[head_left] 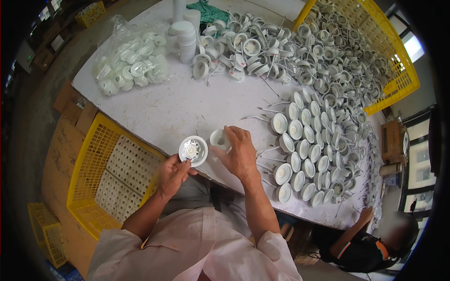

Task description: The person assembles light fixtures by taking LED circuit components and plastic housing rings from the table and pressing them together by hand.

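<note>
My left hand (pixel 172 178) is closed on the rim of a round white downlight housing (pixel 200 158). Its open face is turned up, showing a silvery inside with small yellowish LEDs at the centre. Just to the right, my right hand (pixel 241 154) grips a small white cup-shaped part (pixel 217 137) between thumb and fingers, a short way from the housing. Both hands are over the near edge of the white table (pixel 187 107). Rows of white downlights (pixel 295 129) with wires trailing left lie on the table to the right of my right hand.
A clear bag of white ring-like parts (pixel 136 68) lies far left, beside stacked white cups (pixel 184 40). Loose housings (pixel 262 47) spill from a tipped yellow crate (pixel 401 89). Another yellow crate (pixel 86 187) stands at my left. A co-worker (pixel 361 246) reaches in at lower right.
</note>
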Motion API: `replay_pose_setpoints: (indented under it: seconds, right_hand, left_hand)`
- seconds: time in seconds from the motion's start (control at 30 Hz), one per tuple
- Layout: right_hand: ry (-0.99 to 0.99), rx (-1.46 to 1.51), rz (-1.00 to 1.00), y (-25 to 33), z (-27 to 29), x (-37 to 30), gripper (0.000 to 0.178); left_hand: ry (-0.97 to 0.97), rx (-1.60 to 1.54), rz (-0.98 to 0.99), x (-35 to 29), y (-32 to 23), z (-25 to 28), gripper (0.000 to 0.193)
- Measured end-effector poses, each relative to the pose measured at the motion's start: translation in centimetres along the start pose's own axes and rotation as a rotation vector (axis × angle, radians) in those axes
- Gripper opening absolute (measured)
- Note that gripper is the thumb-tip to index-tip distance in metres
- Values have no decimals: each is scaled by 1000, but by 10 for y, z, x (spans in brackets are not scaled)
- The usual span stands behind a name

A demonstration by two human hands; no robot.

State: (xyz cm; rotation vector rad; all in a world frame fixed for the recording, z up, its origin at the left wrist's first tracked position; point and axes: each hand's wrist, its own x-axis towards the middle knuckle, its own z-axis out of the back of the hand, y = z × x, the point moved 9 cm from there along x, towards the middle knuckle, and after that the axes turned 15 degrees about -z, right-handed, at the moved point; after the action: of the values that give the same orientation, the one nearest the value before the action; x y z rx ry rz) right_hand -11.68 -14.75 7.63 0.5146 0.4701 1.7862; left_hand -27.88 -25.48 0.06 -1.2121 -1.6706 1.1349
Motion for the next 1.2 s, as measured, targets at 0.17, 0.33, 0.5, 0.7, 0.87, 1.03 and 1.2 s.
replay_pose_setpoints:
  seconds: [0.17,0.33,0.5,0.7,0.87,1.03,1.2]
  right_hand:
    - [19,83,-15,1,3,0,63]
    - [-67,241,56,2,11,-3,60]
    - [-150,420,-24,-2,26,-3,52]
    - [-244,522,8,-7,51,-20,54]
    - [-226,554,79,3,65,-36,59]
    - [-143,478,155,17,61,-43,62]
    - [-51,478,168,19,51,-46,64]
  left_hand:
    - [-26,12,12,0,-4,0,26]
    - [-29,-13,7,0,-12,-3,26]
    - [0,-85,-3,3,-11,-9,28]
    - [50,-84,33,10,-16,-28,24]
    - [78,-41,58,13,-25,-46,24]
    - [178,-2,57,12,-21,-59,31]
    - [237,58,78,9,-16,-62,36]
